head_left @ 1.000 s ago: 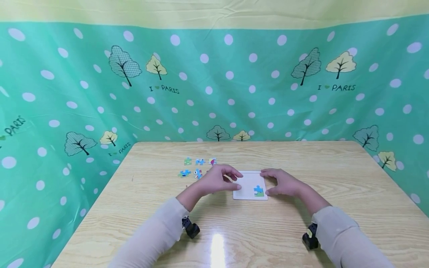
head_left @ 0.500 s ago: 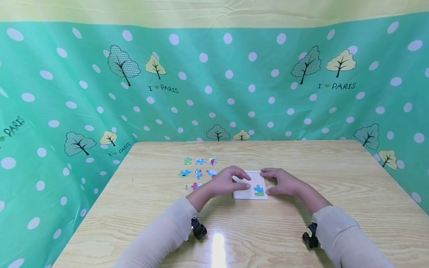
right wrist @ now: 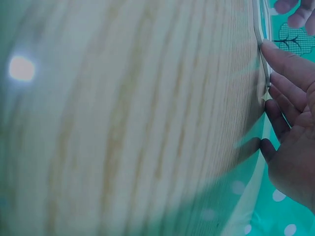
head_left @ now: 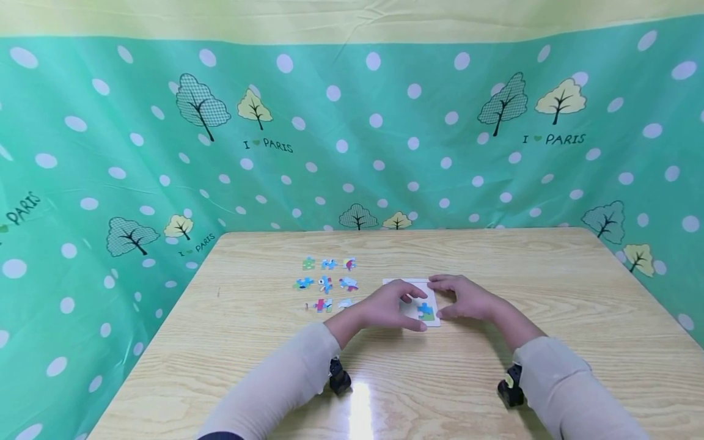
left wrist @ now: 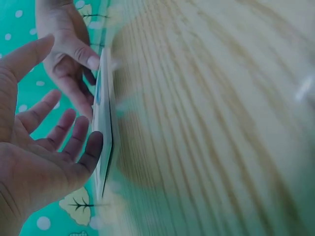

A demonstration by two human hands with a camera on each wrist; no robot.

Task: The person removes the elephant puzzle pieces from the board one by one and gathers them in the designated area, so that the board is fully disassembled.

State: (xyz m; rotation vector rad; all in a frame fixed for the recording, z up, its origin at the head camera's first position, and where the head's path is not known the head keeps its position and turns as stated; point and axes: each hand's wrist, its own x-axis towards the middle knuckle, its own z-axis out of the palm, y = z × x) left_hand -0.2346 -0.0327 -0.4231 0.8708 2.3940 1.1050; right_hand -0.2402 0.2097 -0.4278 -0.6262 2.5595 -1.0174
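Note:
A thin white puzzle tray lies flat on the table, with a blue and green jigsaw piece in its front right corner. My left hand is over the left part of the tray, hiding some of it. Its fingers and thumb are spread apart around the piece, with nothing seen between them. At the tray's right side, my right hand rests its fingertips and thumb against the edge. The right wrist view shows that thumb on the tray's edge.
To the left of the tray, several loose jigsaw pieces lie in rough rows on the wooden table. A tiny reddish bit sits beside them. A green dotted curtain hangs behind the table.
My left hand has moved right and slightly toward me across the tray, uncovering more loose pieces at the left. The right hand stays at the tray's edge.

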